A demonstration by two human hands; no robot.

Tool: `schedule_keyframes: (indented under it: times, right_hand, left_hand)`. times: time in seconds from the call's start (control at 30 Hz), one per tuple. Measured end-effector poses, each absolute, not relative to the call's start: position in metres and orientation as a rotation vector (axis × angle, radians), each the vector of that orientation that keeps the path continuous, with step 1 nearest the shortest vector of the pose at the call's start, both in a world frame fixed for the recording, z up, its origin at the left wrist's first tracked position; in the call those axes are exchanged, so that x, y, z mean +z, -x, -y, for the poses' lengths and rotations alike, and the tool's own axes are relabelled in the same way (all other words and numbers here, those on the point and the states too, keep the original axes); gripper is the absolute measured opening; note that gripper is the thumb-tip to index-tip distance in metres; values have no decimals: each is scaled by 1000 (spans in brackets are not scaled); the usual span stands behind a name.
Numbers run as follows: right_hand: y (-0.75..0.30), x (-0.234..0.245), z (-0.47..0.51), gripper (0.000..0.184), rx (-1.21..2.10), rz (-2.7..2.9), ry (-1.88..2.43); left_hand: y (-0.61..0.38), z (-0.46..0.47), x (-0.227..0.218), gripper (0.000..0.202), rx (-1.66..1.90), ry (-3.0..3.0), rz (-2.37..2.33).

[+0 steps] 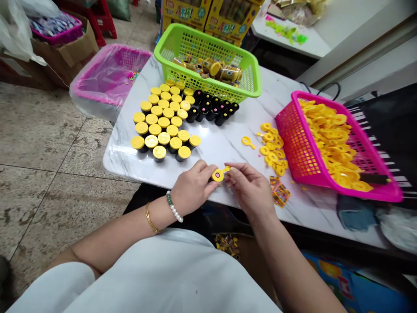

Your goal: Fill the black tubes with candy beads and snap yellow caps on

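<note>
My left hand and my right hand meet over the table's front edge. Between them is a small yellow plastic piece, round with a short stem and a pink dot at its middle. The left fingers pinch its round end; the right thumb and fingers pinch the stem end. Anything under the round part is mostly covered by my fingers. Beyond the left hand stand several black cups with yellow lids. Past my right fingertips lie a single yellow ring with a handle and a pile of yellow rings.
Several open black cups stand before a green basket of yellow packed items. A pink basket of yellow rings sits at the right. Printed packets lie near my right wrist. A plastic-lined pink bin is left of the table.
</note>
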State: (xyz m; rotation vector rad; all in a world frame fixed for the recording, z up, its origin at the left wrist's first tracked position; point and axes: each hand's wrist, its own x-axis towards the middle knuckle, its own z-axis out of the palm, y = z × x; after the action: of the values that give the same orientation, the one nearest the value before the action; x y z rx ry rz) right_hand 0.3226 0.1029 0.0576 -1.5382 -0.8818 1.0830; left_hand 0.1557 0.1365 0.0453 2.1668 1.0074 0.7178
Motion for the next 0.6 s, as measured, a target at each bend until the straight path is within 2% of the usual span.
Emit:
schedule_keyframes:
  times: [0.1, 0.27, 0.4, 0.6]
  right_hand:
    - [-327, 65, -112, 27, 1278, 826, 1460]
    - [-336, 78, -135, 38, 1746, 974, 1488]
    - [-334, 83, -134, 37, 1688, 1190, 1624]
    - [-336, 75, -120, 41, 1747, 1068, 1584]
  left_hand:
    - [-155, -139, 49, 23, 622, -2234, -1012]
    - [-154, -145, 50, 23, 549, -2226, -996]
    - [-157, -147, 47, 21, 531, -2200, -982]
    - [-158, -148, 44, 20, 476, -2192, -1031]
